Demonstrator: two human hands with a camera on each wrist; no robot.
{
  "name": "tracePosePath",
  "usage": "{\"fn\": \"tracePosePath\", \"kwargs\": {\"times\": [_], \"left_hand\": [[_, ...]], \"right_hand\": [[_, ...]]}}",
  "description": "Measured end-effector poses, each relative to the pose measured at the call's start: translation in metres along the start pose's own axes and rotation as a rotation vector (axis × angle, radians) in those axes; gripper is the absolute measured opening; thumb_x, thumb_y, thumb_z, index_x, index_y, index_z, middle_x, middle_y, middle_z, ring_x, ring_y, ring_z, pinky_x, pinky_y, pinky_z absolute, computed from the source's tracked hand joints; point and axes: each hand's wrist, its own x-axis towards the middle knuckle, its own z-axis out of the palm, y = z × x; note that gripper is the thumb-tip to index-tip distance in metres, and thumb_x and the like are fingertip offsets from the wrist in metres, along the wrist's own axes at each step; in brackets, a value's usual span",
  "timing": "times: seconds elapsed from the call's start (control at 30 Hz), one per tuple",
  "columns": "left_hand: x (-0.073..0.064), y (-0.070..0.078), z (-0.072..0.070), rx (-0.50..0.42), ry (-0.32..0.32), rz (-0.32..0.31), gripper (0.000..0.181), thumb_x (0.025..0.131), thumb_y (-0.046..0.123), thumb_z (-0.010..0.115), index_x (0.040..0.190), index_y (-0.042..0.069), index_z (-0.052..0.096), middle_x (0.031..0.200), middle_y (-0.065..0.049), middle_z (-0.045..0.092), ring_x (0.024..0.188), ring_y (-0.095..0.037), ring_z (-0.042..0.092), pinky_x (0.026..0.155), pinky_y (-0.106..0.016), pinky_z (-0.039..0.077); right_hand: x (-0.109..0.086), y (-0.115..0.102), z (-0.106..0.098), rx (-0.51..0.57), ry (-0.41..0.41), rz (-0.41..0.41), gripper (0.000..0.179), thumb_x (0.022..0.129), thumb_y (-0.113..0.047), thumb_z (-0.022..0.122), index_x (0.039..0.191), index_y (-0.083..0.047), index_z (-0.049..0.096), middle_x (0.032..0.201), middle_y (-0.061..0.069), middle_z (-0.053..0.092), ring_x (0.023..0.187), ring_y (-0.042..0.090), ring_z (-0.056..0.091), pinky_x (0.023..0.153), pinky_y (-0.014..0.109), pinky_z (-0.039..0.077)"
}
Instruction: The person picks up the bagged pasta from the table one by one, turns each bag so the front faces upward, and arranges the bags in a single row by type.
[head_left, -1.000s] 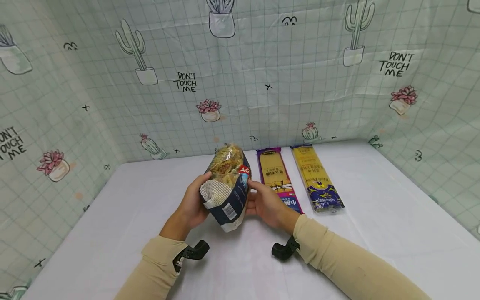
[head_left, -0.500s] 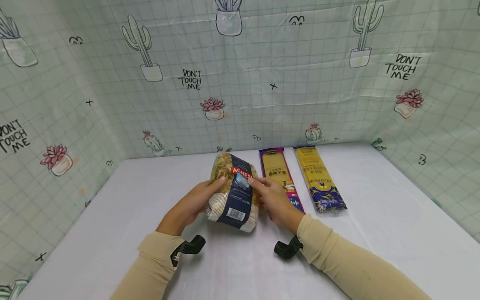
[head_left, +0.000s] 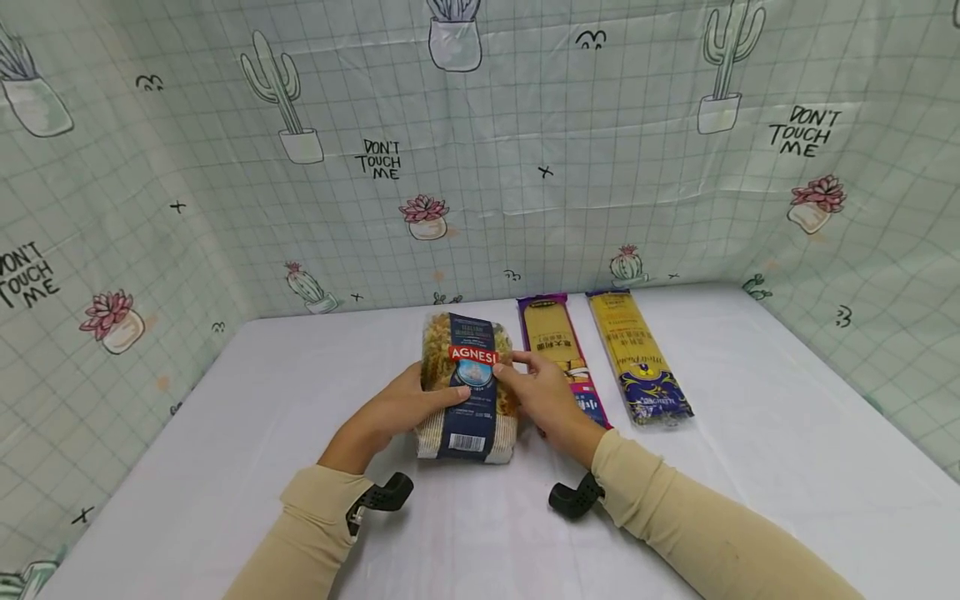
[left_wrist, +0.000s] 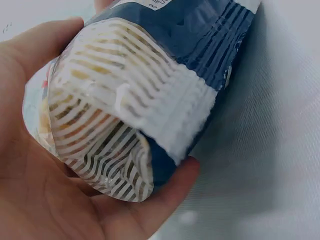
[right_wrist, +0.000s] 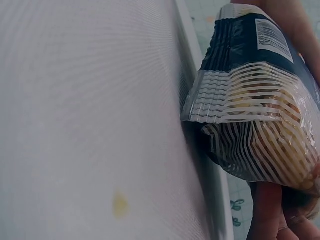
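Note:
A bag of pasta (head_left: 471, 421) with a dark blue band, a red AGNESI label and striped clear ends is held between both hands near the table's middle. My left hand (head_left: 386, 410) grips its left side, thumb across the front. In the left wrist view its fingers curl under the bag's striped end (left_wrist: 105, 130). My right hand (head_left: 546, 398) holds the right side, thumb at the label's edge. The right wrist view shows the bag's crimped end (right_wrist: 215, 95) and some fingers (right_wrist: 267, 210) below it. The label faces the head camera.
Right of the bag lies a purple-edged pack of spaghetti (head_left: 551, 329), partly behind my right hand. Further right is a yellow and blue spaghetti pack (head_left: 637, 358). A cactus-print cloth (head_left: 480, 233) rises behind the white table (head_left: 262, 417).
The pasta bag has turned from a tilted side view until its label faces the head camera. My left thumb has shifted onto its front. The two spaghetti packs lie as before.

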Motion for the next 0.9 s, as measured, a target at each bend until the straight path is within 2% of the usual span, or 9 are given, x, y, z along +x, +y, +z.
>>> {"fn": "tracePosePath", "kwargs": {"times": [0.13, 0.23, 0.4, 0.67, 0.77, 0.9], "left_hand": [[0.0004, -0.0020, -0.0001, -0.026, 0.016, 0.028, 0.079, 0.088, 0.047, 0.075, 0.150, 0.014, 0.039, 0.121, -0.006, 0.067, 0.116, -0.025, 0.061, 0.109, -0.054, 0.036], [0.0021, -0.0043, -0.0003, -0.041, 0.026, 0.023, 0.081, 0.088, 0.045, 0.076, 0.151, 0.013, 0.036, 0.124, -0.008, 0.066, 0.116, -0.026, 0.061, 0.109, -0.054, 0.037], [0.0046, -0.0068, 0.0018, -0.068, 0.078, -0.014, 0.089, 0.086, 0.045, 0.078, 0.153, 0.010, 0.031, 0.128, -0.011, 0.062, 0.118, -0.028, 0.059, 0.108, -0.056, 0.037], [0.0039, -0.0095, 0.0024, -0.159, 0.098, 0.035, 0.075, 0.090, 0.033, 0.076, 0.148, 0.006, 0.037, 0.122, -0.014, 0.064, 0.104, -0.025, 0.065, 0.104, -0.051, 0.043], [0.0053, -0.0096, 0.0016, -0.172, 0.121, 0.040, 0.074, 0.091, 0.032, 0.076, 0.148, 0.007, 0.037, 0.125, -0.015, 0.062, 0.108, -0.028, 0.063, 0.105, -0.052, 0.041], [0.0058, -0.0071, 0.0009, -0.187, 0.142, 0.048, 0.076, 0.092, 0.033, 0.074, 0.152, 0.007, 0.034, 0.133, -0.017, 0.057, 0.120, -0.033, 0.057, 0.107, -0.054, 0.039]], "right_hand": [[0.0007, -0.0004, -0.0009, -0.007, 0.020, 0.007, 0.049, 0.096, -0.041, 0.065, 0.139, -0.018, 0.055, 0.131, 0.011, 0.057, 0.111, 0.027, 0.059, 0.092, 0.044, 0.054], [0.0007, -0.0003, -0.0017, 0.011, 0.020, 0.006, 0.044, 0.098, -0.038, 0.063, 0.137, -0.018, 0.056, 0.125, 0.011, 0.062, 0.105, 0.028, 0.064, 0.086, 0.041, 0.056], [-0.0006, -0.0005, -0.0036, 0.046, 0.025, -0.002, 0.039, 0.099, -0.032, 0.062, 0.133, -0.014, 0.057, 0.120, 0.013, 0.065, 0.096, 0.027, 0.067, 0.078, 0.037, 0.057], [0.0002, -0.0011, -0.0026, 0.089, 0.027, -0.018, 0.039, 0.097, -0.026, 0.064, 0.128, -0.006, 0.055, 0.114, 0.016, 0.067, 0.091, 0.024, 0.068, 0.075, 0.033, 0.057], [0.0001, -0.0014, -0.0033, 0.114, 0.010, -0.038, 0.037, 0.095, -0.024, 0.065, 0.125, -0.004, 0.054, 0.112, 0.016, 0.067, 0.091, 0.023, 0.067, 0.076, 0.033, 0.056], [-0.0013, -0.0015, -0.0050, 0.126, -0.051, -0.093, 0.040, 0.094, -0.018, 0.065, 0.127, -0.001, 0.051, 0.114, 0.017, 0.067, 0.094, 0.023, 0.065, 0.082, 0.036, 0.055]]}}
